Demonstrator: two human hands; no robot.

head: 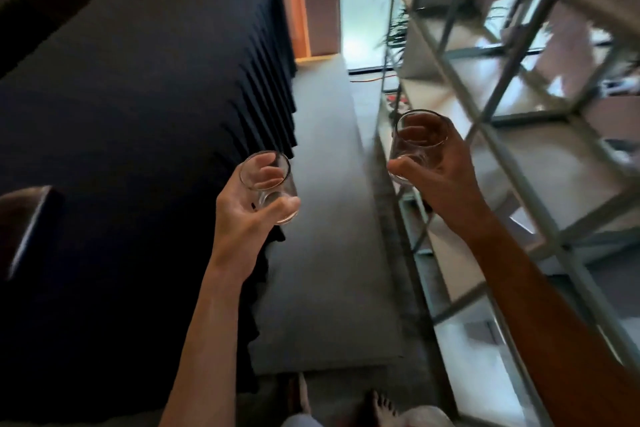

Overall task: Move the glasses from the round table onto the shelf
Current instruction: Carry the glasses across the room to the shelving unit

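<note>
The left hand (249, 218) was closed around 1 clear glass tumbler (268, 185), held in the air beside the black-draped table (138, 97); the right hand (438, 184) gripped a 2nd tumbler (420, 142) just in front of the open metal-framed shelf (512, 166), neither glass resting on anything

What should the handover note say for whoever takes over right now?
Left hand: gripping a clear glass, upright, over the edge of the black-draped table.
Right hand: gripping a second clear glass, upright, level with the metal-frame shelf but not on it.
Done: both glasses lifted and carried.
Left: set each glass on a shelf board. The round table is out of view, so check for more.
</note>
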